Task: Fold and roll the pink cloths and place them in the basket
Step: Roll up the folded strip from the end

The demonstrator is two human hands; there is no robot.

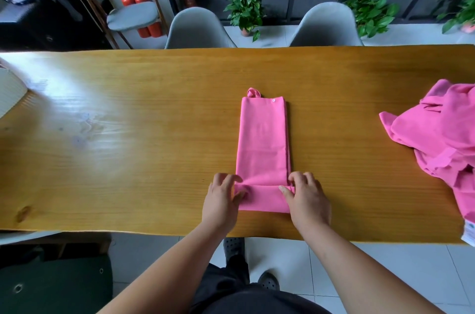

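Observation:
A pink cloth (263,139) lies folded into a long narrow strip on the wooden table (128,134), with a small loop and a snap button at its far end. Its near end is turned over once into a flat fold. My left hand (223,198) pinches the left corner of that fold, thumb on top. My right hand (305,200) pinches the right corner the same way. A heap of loose pink cloths (444,139) lies at the table's right edge.
A white ribbed object (10,92) stands at the far left edge of the table, partly out of frame. Two grey chairs (198,31) are tucked in along the far side, with potted plants (246,10) behind them. My feet show below the near edge.

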